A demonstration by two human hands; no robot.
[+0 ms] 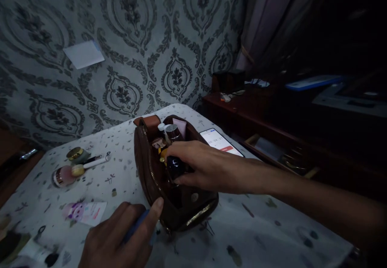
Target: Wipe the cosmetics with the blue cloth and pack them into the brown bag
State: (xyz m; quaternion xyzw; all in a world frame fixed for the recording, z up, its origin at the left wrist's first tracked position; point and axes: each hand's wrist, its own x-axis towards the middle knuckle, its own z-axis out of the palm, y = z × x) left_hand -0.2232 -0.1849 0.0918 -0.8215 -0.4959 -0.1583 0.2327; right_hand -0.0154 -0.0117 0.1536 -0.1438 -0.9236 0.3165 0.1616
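A brown toiletry bag [142, 159] stands unzipped on the patterned white cloth. My right hand [199, 165] reaches into it, thumb and fingers closed around a dark, glossy round-topped bottle [175, 167]. Beside that bottle are a silver-capped container [172, 130], a pale pink tube [180, 126] and a small yellow item [163, 155]. My left hand [121, 235] is curled around a blue object [136, 225], mostly hidden by the fingers. Its index fingertip rests at the bag's near zipper edge.
Left of the bag lie a gold-lidded jar [77, 153], a pink jar [62, 176], a white-handled brush [96, 162] and a purple-and-white tube [86, 212]. A lit phone [220, 141] lies right of the bag. Beyond is a dark red desk [236, 106] with an open drawer [272, 151].
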